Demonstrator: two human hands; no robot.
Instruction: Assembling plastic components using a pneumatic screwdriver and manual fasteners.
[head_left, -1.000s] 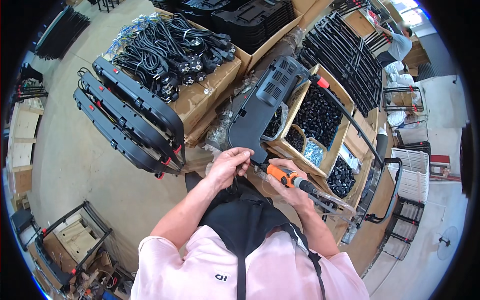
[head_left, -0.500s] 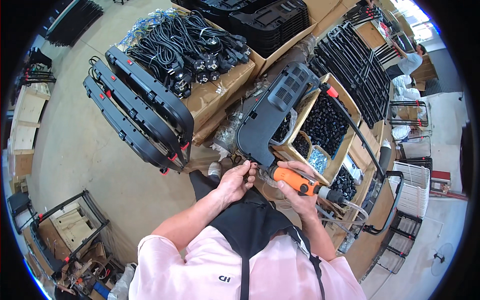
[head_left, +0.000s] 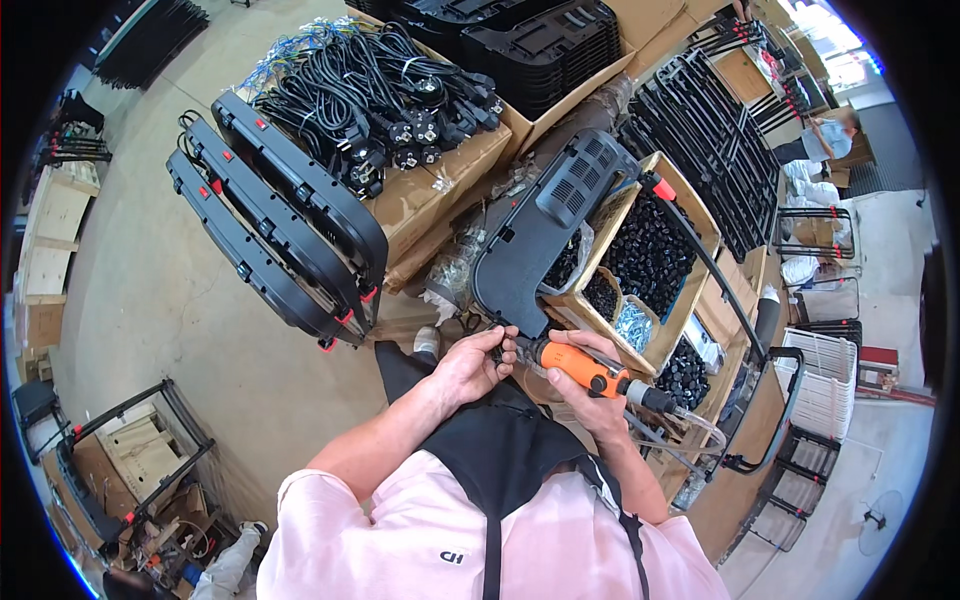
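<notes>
An orange-bodied powered screwdriver [head_left: 575, 365], with a hose at its rear end, is gripped in my right hand [head_left: 598, 408]. Its tip points left toward my left hand [head_left: 468, 368]. The fingers of that hand are pinched together beside the tip, around something small and dark that I cannot make out. Just beyond both hands lies a black plastic housing [head_left: 520, 240] with a vented raised cover. Its near end comes close to my fingertips. To its right, a wooden bin [head_left: 575, 305] holds black knobs [head_left: 650, 240], dark small parts and silvery screws [head_left: 634, 326].
Three assembled black housings [head_left: 285, 225] stand on the left. Behind them, a cardboard box [head_left: 430, 210] carries bundled power cables with plugs [head_left: 400, 100]. Stacked black covers [head_left: 545, 55] fill another carton. Black metal frames [head_left: 710, 150] lean at the right. A co-worker [head_left: 825, 135] is far right.
The screwdriver and my right hand have shifted slightly left, closer to my left hand. The far co-worker has changed posture, and a person's light-trousered leg now shows at lower left.
</notes>
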